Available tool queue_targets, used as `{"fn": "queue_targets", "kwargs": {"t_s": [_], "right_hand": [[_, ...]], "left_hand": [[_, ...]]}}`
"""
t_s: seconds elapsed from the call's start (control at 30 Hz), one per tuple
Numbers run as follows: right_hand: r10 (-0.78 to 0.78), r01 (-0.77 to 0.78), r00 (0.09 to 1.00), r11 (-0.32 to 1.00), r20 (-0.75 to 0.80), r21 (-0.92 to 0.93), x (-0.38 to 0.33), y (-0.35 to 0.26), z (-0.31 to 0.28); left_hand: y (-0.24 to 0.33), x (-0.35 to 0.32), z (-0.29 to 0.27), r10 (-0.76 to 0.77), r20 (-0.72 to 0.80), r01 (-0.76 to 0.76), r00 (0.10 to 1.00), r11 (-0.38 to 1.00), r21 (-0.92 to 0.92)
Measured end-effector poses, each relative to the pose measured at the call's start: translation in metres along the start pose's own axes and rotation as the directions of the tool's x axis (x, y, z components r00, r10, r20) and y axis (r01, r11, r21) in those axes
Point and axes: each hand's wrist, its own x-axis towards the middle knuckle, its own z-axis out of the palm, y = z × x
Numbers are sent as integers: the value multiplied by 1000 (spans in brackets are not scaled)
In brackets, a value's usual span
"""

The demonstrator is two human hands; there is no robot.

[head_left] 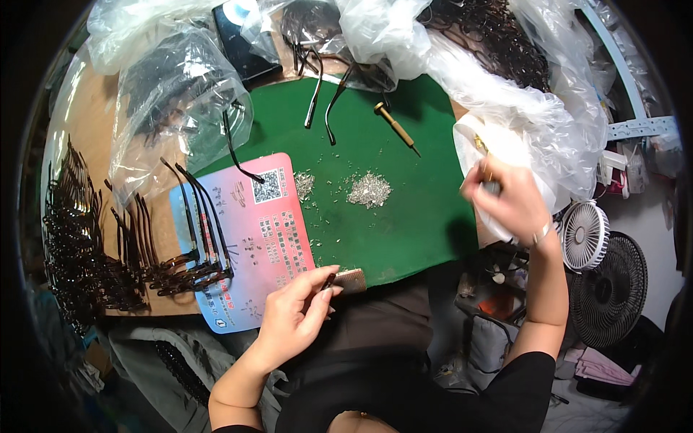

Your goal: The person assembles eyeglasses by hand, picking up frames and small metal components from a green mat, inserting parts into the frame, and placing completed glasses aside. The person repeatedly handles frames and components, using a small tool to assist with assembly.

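Two hands: both are busy over a green mat (404, 209) on a wooden bench, and each pinches something small
Far left: rows of dark spectacle arms (79, 252) lie side by side, with more of them fanned across a pink and blue card (271, 238), long axes running roughly away from the person
Left hand (292, 314): it hovers at the near edge of the mat with the fingers curled in and the thumb and forefinger pinched on a dark temple piece (328, 281)
Temple piece, direction: what shows is a short dark stub leaning up and to the right, out of the fingertips; its long axis cannot be judged, since the rest is hidden inside the hand
Just right of that grip: a small brown ridged block (351, 279) sits on the near mat edge, close to the stub; whether they touch is unclear
Mat centre: a pile of tiny silver screws (369, 190), with a thinner scatter to its left
Mat far side: a brass-handled screwdriver (395, 128) lies with its tip pointing right and toward the person
Right hand (509, 202): it is raised over a white dish (469, 137) at the mat's right edge, fingers closed around a thin gold-coloured tool (482, 148) that sticks up and to the left; it is blurred and its lower end is covered
Top: clear plastic bags (180, 94) holding more dark frame parts, details hard to make out
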Motion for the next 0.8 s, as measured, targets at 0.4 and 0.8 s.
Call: {"fn": "queue_targets", "kwargs": {"t_s": [0.4,0.8], "right_hand": [[-79,-379,750,763,657,523,1,-43,89],[-69,-454,712,714,699,533,-2,-43,92]], "left_hand": [[-4,1,12,287,40,-290,957,952,99],[-9,6,19,352,57,-355,934,901,249]]}}
